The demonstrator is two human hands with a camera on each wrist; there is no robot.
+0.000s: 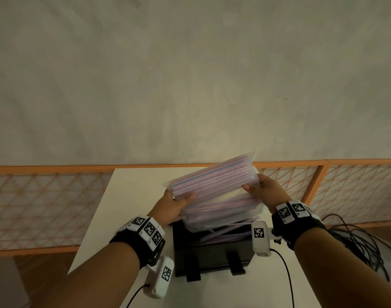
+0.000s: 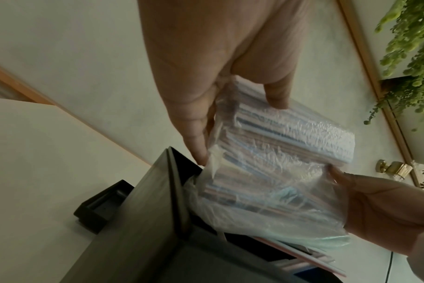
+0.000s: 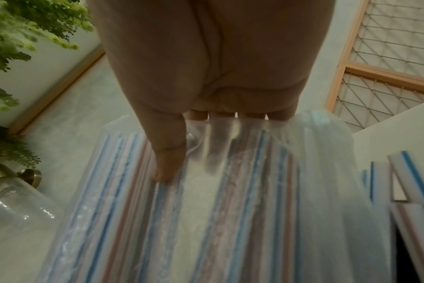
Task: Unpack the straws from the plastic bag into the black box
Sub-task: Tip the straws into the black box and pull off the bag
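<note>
The straws [image 1: 212, 174], thin tubes striped in red, blue and white, are packed in a clear, crinkled plastic bag [image 1: 221, 213] held above the black box [image 1: 212, 252]. The upper bundle is raised and tilted; a lower part of the bag sags to the box opening. Loose straws [image 1: 230, 232] already lie inside the box, which is rigid, matt and rectangular, with two feet toward the person. The left hand [image 1: 173, 206] grips the left end of the bundle, thumb on top. The right hand [image 1: 264, 190] pinches the right end, thumb pressed on the film and fingers beneath. The box stands on a smooth white bench [image 1: 123, 196]. Wrist bands with printed markers [image 1: 149, 230] are seen only in the head view. A green plant [image 2: 409, 57] and a brass fitting [image 2: 395, 168] appear only in the wrist views. An orange mesh fence [image 1: 45, 207] stands beyond the bench.
</note>
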